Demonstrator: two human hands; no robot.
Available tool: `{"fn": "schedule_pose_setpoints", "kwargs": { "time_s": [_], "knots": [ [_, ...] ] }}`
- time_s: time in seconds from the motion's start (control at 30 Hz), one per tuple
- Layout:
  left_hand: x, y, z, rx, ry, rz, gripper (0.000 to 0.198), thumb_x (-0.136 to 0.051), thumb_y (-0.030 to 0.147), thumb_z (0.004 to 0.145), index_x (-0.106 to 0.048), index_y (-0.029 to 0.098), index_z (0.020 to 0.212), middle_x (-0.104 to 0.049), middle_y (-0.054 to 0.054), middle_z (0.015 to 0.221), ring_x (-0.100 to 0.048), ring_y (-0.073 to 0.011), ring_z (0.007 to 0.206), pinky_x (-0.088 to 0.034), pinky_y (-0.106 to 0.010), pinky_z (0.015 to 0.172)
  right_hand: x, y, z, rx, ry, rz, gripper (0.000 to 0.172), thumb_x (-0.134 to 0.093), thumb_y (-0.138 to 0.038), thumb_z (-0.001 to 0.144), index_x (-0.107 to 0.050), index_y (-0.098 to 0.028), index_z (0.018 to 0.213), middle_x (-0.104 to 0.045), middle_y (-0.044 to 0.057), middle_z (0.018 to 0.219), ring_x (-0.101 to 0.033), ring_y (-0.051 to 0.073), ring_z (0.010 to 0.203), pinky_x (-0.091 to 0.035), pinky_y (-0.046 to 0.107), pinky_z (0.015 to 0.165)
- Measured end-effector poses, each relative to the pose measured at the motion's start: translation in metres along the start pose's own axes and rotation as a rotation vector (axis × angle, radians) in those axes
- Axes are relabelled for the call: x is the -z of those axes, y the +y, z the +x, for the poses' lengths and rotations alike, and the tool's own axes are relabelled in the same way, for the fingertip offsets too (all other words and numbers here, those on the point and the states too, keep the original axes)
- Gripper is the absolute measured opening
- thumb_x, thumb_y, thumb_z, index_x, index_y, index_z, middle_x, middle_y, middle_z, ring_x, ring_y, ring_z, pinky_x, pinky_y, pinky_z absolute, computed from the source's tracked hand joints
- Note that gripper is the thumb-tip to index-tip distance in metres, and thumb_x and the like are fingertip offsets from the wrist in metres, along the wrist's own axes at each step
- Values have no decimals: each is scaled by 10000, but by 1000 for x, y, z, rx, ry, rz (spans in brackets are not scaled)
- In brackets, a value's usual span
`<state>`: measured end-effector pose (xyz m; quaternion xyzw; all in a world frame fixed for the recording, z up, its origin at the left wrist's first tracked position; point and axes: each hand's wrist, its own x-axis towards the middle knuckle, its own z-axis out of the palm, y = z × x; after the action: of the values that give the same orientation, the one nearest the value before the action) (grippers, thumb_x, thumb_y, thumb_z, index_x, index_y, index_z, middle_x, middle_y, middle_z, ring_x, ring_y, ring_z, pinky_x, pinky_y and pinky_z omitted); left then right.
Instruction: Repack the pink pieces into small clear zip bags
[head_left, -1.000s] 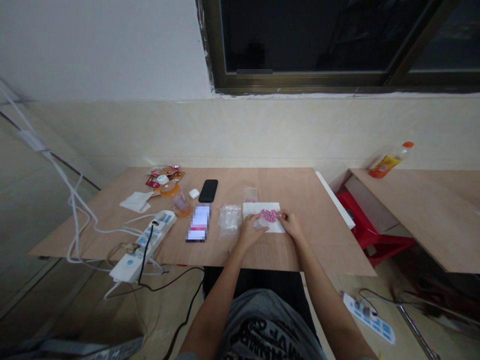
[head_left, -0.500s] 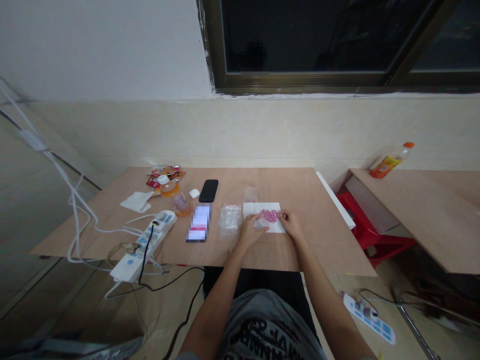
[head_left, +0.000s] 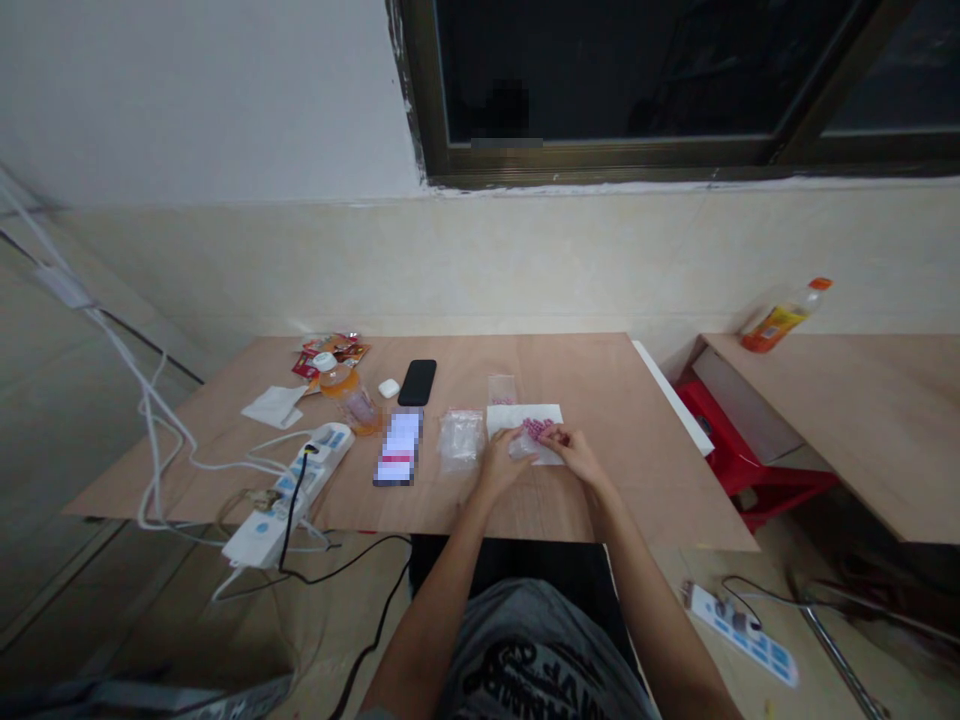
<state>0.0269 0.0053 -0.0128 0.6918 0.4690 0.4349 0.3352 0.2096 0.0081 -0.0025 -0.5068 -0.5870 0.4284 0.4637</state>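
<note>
Pink beads (head_left: 534, 428), heaped on white paper (head_left: 553, 412); my left hand (head_left: 498, 460) curved, right hand (head_left: 577, 452) narrowed, grips unclear; a nudge could scatter them.

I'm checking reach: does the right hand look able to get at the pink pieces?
Likely yes: the right hand is at the edge of the pink pieces on the white paper, nothing visible between.

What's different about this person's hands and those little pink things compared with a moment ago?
The right hand has moved left, from the white paper's right edge to the right side of the pink pieces; whether it grips any is too small to tell. The left hand stays at the paper's left. The clear bags and black phone lie as before.
</note>
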Motion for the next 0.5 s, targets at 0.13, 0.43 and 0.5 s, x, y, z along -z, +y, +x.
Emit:
{"fn": "schedule_pose_setpoints", "kwargs": {
  "time_s": [0.13,0.43,0.5],
  "knots": [
    [0,-2,0,-19,-4,4,530,-764,238,673,-589,218,1173,-618,-61,1118,-580,-214,1057,-482,-384,936,-13,0,3,-18,-81,20,344,-688,-517,673,-628,-181,720,-580,-1,633,-486,127,571,-385,251,548],
    [-4,-1,2,19,34,-32,561,-754,249,672,-562,210,1197,-603,-74,1115,-572,-215,1039,-467,-390,923,-18,-1,-2,52,-83,-58,328,-552,-486,818,-569,-189,680,-549,-7,639,-489,130,603,-388,256,583],
    [-3,1,3,46,42,-46,651,-757,249,662,-508,209,1262,-588,-76,1100,-568,-212,1024,-472,-378,897,-21,-3,-5,65,-59,-89,293,-562,-463,815,-573,-190,708,-569,-1,673,-507,137,628,-401,264,606]
  ]
}}
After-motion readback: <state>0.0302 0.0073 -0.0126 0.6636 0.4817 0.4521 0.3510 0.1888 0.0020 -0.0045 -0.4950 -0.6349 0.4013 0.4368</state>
